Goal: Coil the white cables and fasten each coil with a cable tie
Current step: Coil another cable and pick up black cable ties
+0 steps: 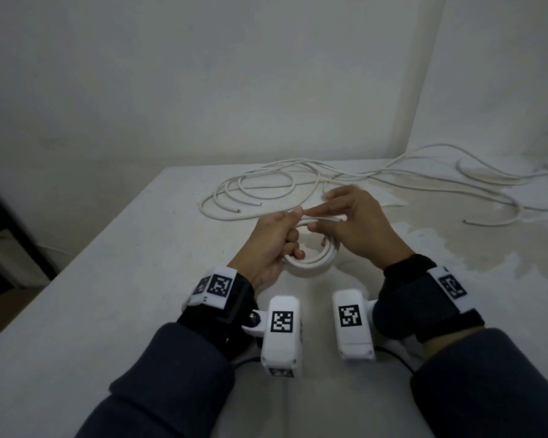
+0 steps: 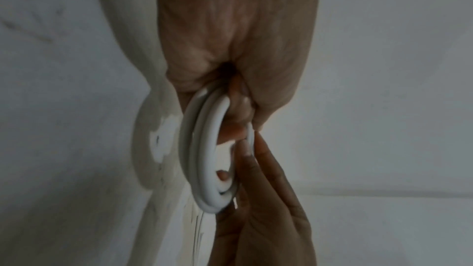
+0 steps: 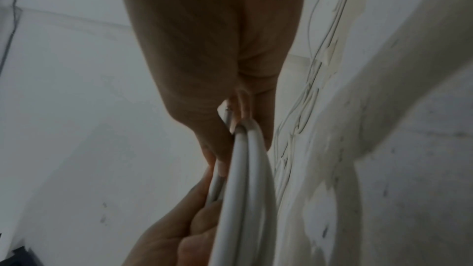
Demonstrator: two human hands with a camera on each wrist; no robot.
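We see both hands meeting over a white table (image 1: 114, 279), working on one small coil (image 1: 310, 263) of white cable held just above the tabletop. The left hand (image 1: 274, 245) has its fingers curled round the left side of the coil, thumb on top and the other fingers wrapped through the ring; in the left wrist view the coil (image 2: 204, 159) hangs edge-on from that grip, several turns lying side by side. The right hand (image 1: 358, 222) grasps the far, upper part of the same coil, with thumb and forefinger pinching the strands where they cross toward the left thumb; from the right wrist view we can make out the strands (image 3: 245, 169) running down from its fingertips (image 3: 217, 149) to the left hand (image 3: 179, 240) below. We cannot tell whether a cable tie sits between the fingers, as that spot is blurred. Behind the hands, further back on the table, loose white cables (image 1: 266, 191) lie in wide, untidy loops, and more strands trail off to the right across a stained patch of the surface (image 1: 456, 235). Both wrists carry white camera units with black square markers (image 1: 281, 322), and dark sleeves (image 1: 171, 390) cover the forearms
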